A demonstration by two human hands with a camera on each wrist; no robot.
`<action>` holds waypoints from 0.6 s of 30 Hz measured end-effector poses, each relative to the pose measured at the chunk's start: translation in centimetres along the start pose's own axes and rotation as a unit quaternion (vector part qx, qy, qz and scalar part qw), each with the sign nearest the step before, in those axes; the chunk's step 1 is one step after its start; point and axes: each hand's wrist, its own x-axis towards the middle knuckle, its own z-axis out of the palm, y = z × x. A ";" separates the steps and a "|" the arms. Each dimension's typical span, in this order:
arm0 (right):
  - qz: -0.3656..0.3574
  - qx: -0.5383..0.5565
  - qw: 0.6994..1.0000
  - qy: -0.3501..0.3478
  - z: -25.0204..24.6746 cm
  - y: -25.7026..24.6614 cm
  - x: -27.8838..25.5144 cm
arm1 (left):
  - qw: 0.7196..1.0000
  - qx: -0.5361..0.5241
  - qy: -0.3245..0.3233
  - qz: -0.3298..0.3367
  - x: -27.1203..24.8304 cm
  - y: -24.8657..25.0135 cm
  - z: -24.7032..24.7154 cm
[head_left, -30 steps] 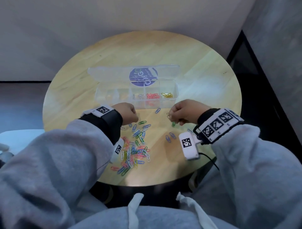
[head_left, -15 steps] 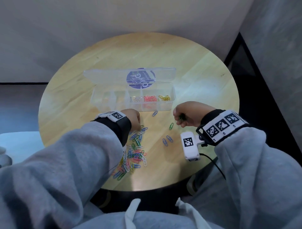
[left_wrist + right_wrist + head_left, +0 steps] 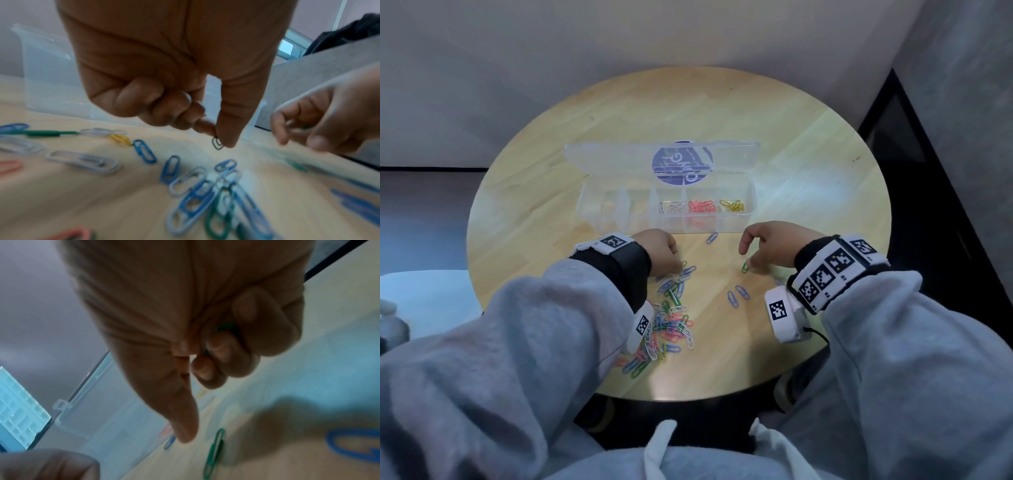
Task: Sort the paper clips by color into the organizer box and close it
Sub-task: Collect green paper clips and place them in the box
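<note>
wooden round table [image 3: 808, 171] carries everything. clear organizer box [image 3: 619, 212] sits at its middle with the lid [image 3: 613, 159] laid open behind; white, red and yellow clips fill its three right compartments. loose pile of paper clips [image 3: 671, 318] lies near the front edge, under the left wrist. left hand [image 3: 659, 248] pinches a dark green clip [image 3: 217, 143] between thumb and fingertip. right hand [image 3: 774, 245] curls its fingers round a green clip [image 3: 227, 326], thumb pointing down beside another green clip on the table [image 3: 745, 266].

Office-like corner, round wooden table [image 3: 808, 144], grey partition wall [image 3: 962, 85]
</note>
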 end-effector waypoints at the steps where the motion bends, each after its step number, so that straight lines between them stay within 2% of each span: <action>1: 0.007 -0.023 1.000 0.001 0.3 0.0 0.1 | 1.000 -0.010 -0.001 0.005 -0.2 0.0 -0.2; 5: 0.014 -0.094 0.995 0.004 1.0 -0.4 0.5 | 0.993 -0.119 -0.015 0.012 -1.1 -0.5 -1.2; 9: 0.000 -0.140 0.990 0.004 1.1 -0.9 0.4 | 0.963 -0.267 -0.039 0.008 -2.0 -1.7 -1.9; 12: 0.007 -0.177 0.984 -0.012 1.6 -1.2 -0.1 | 0.923 -0.384 -0.031 0.014 -2.5 -3.0 -2.6; 15: 0.022 -0.151 0.988 -0.022 1.7 -1.5 -0.5 | 0.865 -0.502 -0.016 0.008 -3.0 -4.8 -3.4; 16: 0.025 -0.106 0.994 -0.027 1.6 -1.5 -0.7 | 0.845 -0.534 -0.010 0.000 -3.0 -5.1 -3.6; 18: 0.023 0.053 0.998 -0.041 1.4 -2.8 -1.0 | 0.808 -0.589 0.008 -0.016 -3.1 -6.5 -4.0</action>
